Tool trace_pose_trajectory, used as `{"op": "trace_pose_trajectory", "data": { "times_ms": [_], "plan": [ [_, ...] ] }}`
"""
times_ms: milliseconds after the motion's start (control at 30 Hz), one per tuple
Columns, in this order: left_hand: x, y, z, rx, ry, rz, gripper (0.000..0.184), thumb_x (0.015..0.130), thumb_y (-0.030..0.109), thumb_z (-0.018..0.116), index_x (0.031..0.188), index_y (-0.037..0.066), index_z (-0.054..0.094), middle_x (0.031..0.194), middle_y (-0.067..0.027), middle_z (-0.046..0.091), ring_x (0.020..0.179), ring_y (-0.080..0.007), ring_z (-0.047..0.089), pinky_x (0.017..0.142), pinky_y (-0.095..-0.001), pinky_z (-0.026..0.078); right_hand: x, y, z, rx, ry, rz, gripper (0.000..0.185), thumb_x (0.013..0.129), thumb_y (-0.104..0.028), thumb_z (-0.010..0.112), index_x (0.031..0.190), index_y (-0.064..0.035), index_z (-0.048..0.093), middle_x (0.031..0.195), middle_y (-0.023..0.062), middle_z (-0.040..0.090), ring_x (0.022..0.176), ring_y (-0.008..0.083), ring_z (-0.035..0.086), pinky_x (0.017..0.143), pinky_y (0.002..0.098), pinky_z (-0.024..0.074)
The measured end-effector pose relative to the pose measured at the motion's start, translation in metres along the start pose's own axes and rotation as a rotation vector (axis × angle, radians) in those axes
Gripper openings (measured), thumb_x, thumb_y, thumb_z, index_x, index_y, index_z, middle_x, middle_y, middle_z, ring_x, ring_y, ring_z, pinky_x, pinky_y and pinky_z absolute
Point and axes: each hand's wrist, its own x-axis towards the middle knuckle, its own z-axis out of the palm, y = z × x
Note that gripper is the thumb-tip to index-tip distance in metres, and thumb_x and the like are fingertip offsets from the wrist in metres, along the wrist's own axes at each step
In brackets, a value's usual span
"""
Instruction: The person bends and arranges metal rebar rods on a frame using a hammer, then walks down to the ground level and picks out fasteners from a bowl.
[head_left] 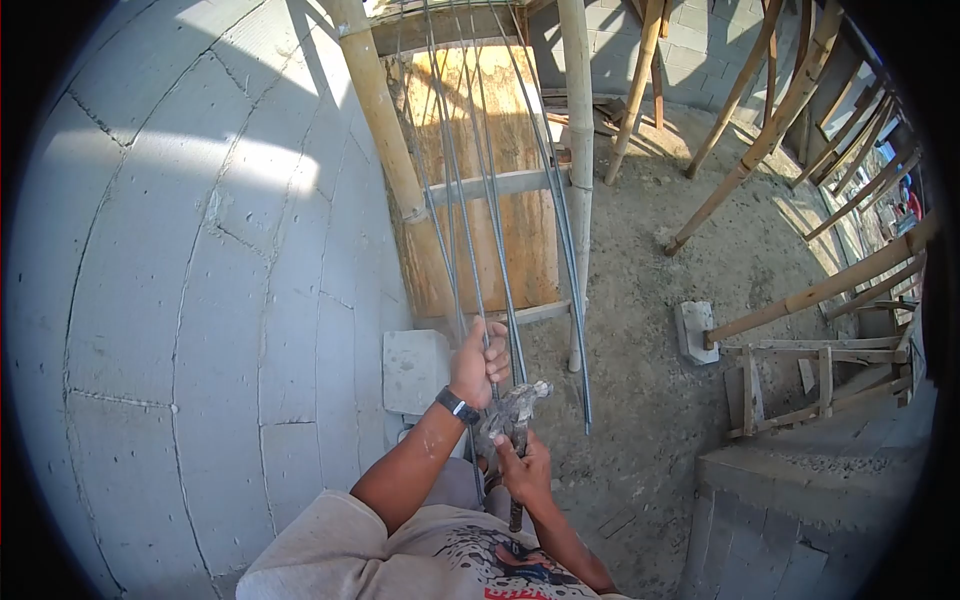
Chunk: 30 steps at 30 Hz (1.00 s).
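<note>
My left hand [478, 362], with a dark watch on its wrist, is closed around a thin steel rebar [467, 235] that slants up and away. Just below and to the right, my right hand [525, 468] grips the handle of a hammer [518, 408], whose worn, pale head points up. A crumpled greyish thing lies against the hammer head; I cannot make out what it is. More long rebars [566, 240] run beside the held one toward the top of the view.
A block wall [200, 300] rises on the left. Ahead stand a bamboo ladder [581, 200] and a stained board [525, 230]. A pale block [415, 368] sits near my left wrist. Bamboo props [745, 170] and a wooden frame [825, 390] are at right.
</note>
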Motion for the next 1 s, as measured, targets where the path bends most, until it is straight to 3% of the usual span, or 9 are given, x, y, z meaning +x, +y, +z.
{"op": "trace_pose_trajectory", "data": {
  "times_ms": [200,367,567,600,700,733,833,867,1000],
  "plan": [
    [-0.014,-0.017,-0.006,0.018,-0.073,-0.038,0.044,0.102,0.056,0.038,0.088,0.016,0.050,0.056,0.0088,0.028,0.046,-0.0064,0.028,0.043,-0.0229,0.022,0.000,-0.007,-0.005,-0.090,0.018,-0.065,0.039,0.093,-0.041,0.067,0.089,-0.0027,0.059,0.059,0.0000,0.055,0.053,0.0093,0.051,0.049,0.0285,0.0411],
    [-0.012,-0.019,-0.013,0.015,-0.003,0.007,0.041,0.102,0.054,0.039,0.085,0.017,0.046,0.055,0.0087,0.025,0.043,-0.0061,0.023,0.040,-0.0251,0.017,0.000,0.003,0.003,-0.085,0.002,-0.021,0.040,0.094,-0.041,0.066,0.089,-0.0026,0.059,0.059,0.0002,0.054,0.053,0.0102,0.051,0.049,0.0290,0.0409],
    [-0.017,-0.012,-0.009,0.199,0.024,0.072,0.047,0.101,0.056,0.039,0.097,0.012,0.056,0.063,0.0050,0.039,0.050,-0.0080,0.036,0.047,-0.0228,0.027,0.003,0.003,0.004,-0.089,0.013,-0.024,0.036,0.094,-0.038,0.066,0.087,-0.0035,0.058,0.059,-0.0011,0.052,0.053,0.0091,0.050,0.049,0.0287,0.0397],
    [-0.022,-0.008,-0.009,0.304,0.137,0.073,0.046,0.104,0.048,0.041,0.106,0.006,0.060,0.072,0.0018,0.051,0.058,-0.0097,0.048,0.055,-0.0247,0.038,0.003,0.000,0.001,-0.088,0.011,-0.029,0.035,0.094,-0.037,0.066,0.087,-0.0036,0.058,0.059,-0.0013,0.052,0.053,0.0090,0.049,0.048,0.0286,0.0395],
    [-0.003,-0.024,-0.052,0.919,0.311,0.659,0.040,0.104,0.038,0.046,0.108,0.001,0.061,0.079,-0.0031,0.059,0.068,-0.0149,0.056,0.063,-0.0305,0.047,0.006,0.002,-0.008,-0.010,0.002,-0.031,0.033,0.093,-0.035,0.068,0.087,-0.0052,0.055,0.058,-0.0016,0.051,0.047,0.0082,0.048,0.042,0.0261,0.0376],
    [-0.012,-0.017,-0.050,1.172,0.361,0.917,0.031,0.097,0.024,0.059,0.113,-0.002,0.059,0.094,-0.0132,0.063,0.086,-0.0256,0.062,0.079,-0.0378,0.051,0.009,0.008,-0.011,-0.050,0.012,-0.062,0.031,0.094,-0.033,0.068,0.087,-0.0052,0.055,0.057,-0.0008,0.051,0.045,0.0086,0.047,0.041,0.0259,0.0373],
    [-0.017,-0.020,-0.050,1.686,0.342,1.030,0.041,0.086,0.016,0.068,0.121,-0.001,0.055,0.109,-0.0222,0.059,0.103,-0.0357,0.058,0.088,-0.0422,0.048,0.014,0.011,-0.018,-0.031,-0.010,-0.069,0.029,0.094,-0.031,0.068,0.087,-0.0053,0.055,0.056,-0.0001,0.051,0.043,0.0086,0.047,0.040,0.0255,0.0368],
    [-0.018,-0.023,-0.046,1.696,0.336,0.767,0.055,0.079,0.011,0.072,0.128,0.000,0.050,0.116,-0.0245,0.055,0.111,-0.0402,0.053,0.095,-0.0456,0.045,0.014,0.011,-0.018,-0.032,-0.005,-0.075,0.028,0.095,-0.029,0.067,0.088,-0.0049,0.055,0.056,0.0003,0.051,0.042,0.0086,0.046,0.039,0.0257,0.0364],
    [-0.009,-0.025,-0.048,1.755,0.526,0.669,0.054,0.080,0.015,0.072,0.126,0.000,0.050,0.116,-0.0246,0.055,0.111,-0.0426,0.053,0.093,-0.0472,0.046,0.012,0.009,-0.022,-0.026,-0.017,-0.035,0.033,0.094,-0.035,0.067,0.087,-0.0047,0.057,0.059,-0.0016,0.051,0.048,0.0074,0.047,0.044,0.0261,0.0371]
  ]
}}
